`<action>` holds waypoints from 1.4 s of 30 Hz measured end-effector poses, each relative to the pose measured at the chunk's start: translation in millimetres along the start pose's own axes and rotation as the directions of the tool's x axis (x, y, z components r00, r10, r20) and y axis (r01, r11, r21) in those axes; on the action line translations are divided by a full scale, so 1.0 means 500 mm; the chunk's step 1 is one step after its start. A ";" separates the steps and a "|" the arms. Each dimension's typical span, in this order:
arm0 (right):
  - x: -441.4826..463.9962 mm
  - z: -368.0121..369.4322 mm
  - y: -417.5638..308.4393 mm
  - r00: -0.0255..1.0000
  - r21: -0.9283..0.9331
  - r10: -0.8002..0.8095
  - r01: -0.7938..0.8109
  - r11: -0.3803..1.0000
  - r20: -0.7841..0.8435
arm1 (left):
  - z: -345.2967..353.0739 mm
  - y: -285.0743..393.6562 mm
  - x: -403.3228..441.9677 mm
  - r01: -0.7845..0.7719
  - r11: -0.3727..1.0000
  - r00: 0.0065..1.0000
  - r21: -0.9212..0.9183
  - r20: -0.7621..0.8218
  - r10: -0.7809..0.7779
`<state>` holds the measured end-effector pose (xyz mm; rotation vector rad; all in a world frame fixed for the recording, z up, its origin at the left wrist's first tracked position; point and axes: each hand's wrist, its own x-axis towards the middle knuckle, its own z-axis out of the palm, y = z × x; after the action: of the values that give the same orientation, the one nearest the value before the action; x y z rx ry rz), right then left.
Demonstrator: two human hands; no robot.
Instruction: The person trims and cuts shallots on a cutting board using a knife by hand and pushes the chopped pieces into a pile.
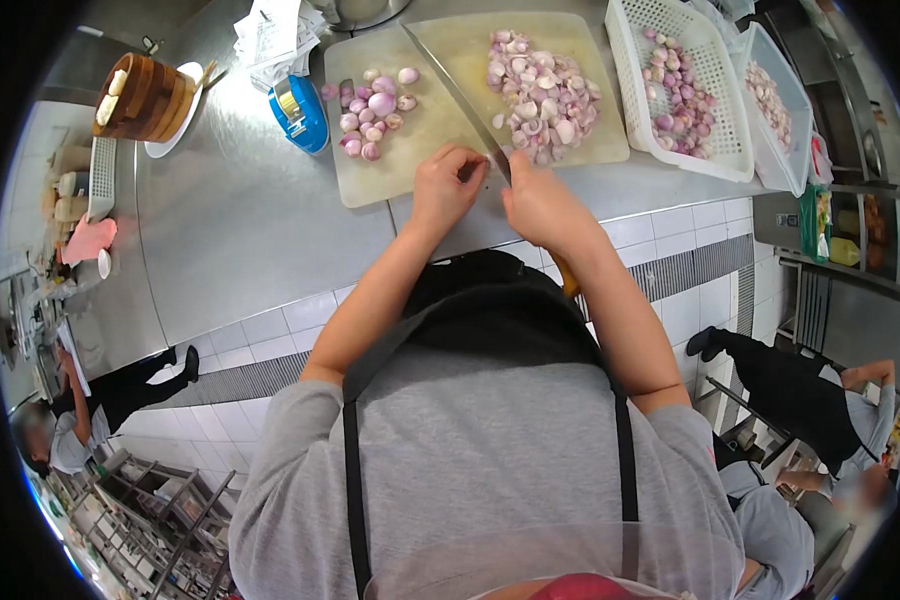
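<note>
A long knife (457,93) lies at a slant over the cutting board (410,160), its tip toward the board's far edge. My right hand (543,205) is closed near the blade's heel, with the yellow handle showing below my wrist. Beside the blade, my left hand (448,187) has its fingertips pinched together at the board's near edge; what they hold, if anything, is too small to name. Whole peeled shallots (381,104) sit on the left of the board. A pile of cut shallots (542,95) covers part of the right side.
Right of the board stand a white basket (735,130) of shallots and a second container (795,150). A blue tape dispenser (298,115), papers (270,35) and a wooden steamer (145,97) are on the left. Other people stand at far left and right.
</note>
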<state>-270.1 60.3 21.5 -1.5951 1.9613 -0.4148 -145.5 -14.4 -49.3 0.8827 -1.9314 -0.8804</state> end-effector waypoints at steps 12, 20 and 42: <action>0.012 -0.026 0.022 0.948 0.384 0.169 -0.266 0.884 0.269 | -0.015 0.017 0.012 -0.036 0.998 0.995 0.052 0.091 0.031; 0.008 -0.052 0.024 0.946 0.329 0.148 -0.244 0.912 0.290 | -0.051 0.013 0.062 -0.032 0.987 0.937 0.160 0.347 -0.026; -0.006 -0.003 -0.006 0.984 0.069 0.112 -0.122 0.990 0.137 | -0.011 0.016 0.034 0.726 0.575 0.682 -0.376 0.291 -0.671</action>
<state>-268.2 62.1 25.1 -1.4145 1.9032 -0.3241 -149.7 -25.7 -33.7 1.3382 -1.3017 -1.8224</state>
